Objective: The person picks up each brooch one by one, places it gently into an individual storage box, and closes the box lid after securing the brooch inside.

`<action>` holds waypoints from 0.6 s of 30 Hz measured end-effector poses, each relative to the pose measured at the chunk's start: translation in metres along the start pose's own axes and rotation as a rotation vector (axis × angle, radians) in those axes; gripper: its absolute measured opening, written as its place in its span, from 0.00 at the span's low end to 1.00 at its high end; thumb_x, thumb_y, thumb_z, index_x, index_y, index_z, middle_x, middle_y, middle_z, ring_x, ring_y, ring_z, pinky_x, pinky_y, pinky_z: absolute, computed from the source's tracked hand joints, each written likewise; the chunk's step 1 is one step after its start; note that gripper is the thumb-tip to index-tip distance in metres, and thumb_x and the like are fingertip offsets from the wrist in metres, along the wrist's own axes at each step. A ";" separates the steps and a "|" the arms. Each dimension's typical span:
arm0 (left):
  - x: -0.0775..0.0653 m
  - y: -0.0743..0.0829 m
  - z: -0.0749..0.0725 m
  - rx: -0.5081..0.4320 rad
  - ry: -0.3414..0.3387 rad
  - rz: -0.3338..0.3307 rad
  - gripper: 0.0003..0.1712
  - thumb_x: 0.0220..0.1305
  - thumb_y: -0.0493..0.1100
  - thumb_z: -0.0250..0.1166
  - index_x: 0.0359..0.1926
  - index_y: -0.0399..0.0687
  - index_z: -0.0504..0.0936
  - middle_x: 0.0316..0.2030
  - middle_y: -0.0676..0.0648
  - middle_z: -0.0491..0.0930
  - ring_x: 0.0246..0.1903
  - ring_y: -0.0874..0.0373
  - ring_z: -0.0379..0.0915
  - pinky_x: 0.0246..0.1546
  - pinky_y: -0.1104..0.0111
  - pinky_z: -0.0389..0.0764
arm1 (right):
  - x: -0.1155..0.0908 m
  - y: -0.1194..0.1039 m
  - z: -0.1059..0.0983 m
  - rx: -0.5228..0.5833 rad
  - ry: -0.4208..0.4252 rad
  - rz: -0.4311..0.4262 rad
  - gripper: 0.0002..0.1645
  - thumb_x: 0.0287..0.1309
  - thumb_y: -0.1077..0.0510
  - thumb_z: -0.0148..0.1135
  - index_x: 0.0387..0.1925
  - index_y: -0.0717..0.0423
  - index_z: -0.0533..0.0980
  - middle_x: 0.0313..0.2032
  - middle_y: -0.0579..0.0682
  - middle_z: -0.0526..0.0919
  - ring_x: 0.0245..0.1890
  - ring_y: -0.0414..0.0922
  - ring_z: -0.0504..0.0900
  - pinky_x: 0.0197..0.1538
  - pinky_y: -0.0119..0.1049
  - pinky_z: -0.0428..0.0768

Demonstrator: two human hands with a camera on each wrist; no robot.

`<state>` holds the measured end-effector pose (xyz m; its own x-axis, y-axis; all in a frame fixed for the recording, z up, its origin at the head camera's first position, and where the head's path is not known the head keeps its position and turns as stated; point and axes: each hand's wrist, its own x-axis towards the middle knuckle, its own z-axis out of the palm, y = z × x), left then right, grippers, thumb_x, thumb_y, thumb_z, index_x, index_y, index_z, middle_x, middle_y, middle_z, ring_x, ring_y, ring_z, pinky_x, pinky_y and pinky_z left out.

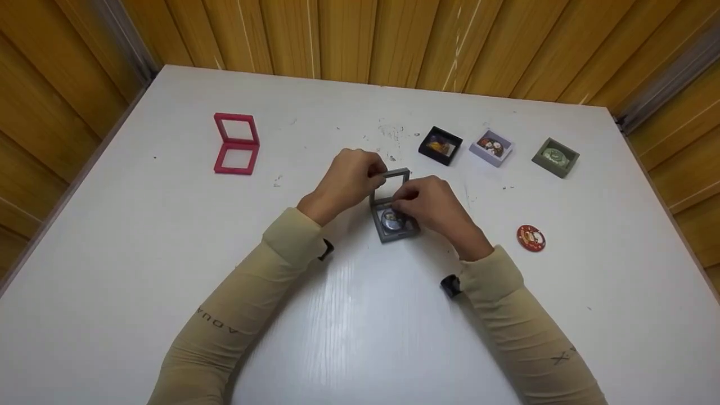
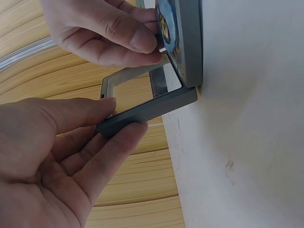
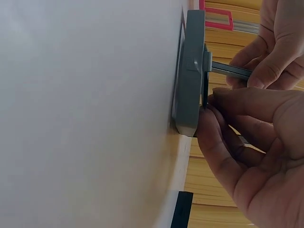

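A grey hinged display frame point(image 1: 398, 238) stands opened on the white table, its lower half flat and its lid raised. My left hand point(image 1: 350, 175) pinches the top edge of the lid point(image 2: 142, 108) between thumb and fingers. In the lower half lies a round, bluish badge point(image 1: 392, 221) with a small picture. Thumb and fingertips of my right hand point(image 1: 437, 207) pinch the badge at its far right edge. Seen from the right wrist, the badge's thin dark edge point(image 3: 205, 90) stands slightly proud of the frame's side, with the fingertips right against it.
An opened red frame point(image 1: 236, 171) stands at the back left. Black point(image 1: 434, 158), lilac point(image 1: 486, 156) and green point(image 1: 549, 167) closed frames, each with a round item inside, lie at the back right. A red round badge point(image 1: 531, 238) lies right of my right hand. Wooden slats point(image 1: 343, 39) border the table's far edge.
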<state>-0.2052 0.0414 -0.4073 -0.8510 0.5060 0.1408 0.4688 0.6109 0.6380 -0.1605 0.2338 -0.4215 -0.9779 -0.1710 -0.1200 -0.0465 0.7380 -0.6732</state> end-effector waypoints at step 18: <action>-0.001 0.002 0.002 -0.005 0.014 0.011 0.07 0.73 0.33 0.67 0.44 0.35 0.91 0.35 0.43 0.88 0.31 0.57 0.79 0.34 0.68 0.80 | 0.003 0.013 -0.012 0.024 -0.026 0.187 0.06 0.66 0.64 0.67 0.37 0.65 0.86 0.31 0.53 0.87 0.26 0.41 0.84 0.31 0.30 0.78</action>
<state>-0.2034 0.0433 -0.4081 -0.8491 0.5040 0.1582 0.4767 0.6021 0.6405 -0.1670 0.2504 -0.4216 -0.9634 -0.0499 -0.2633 0.1404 0.7430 -0.6544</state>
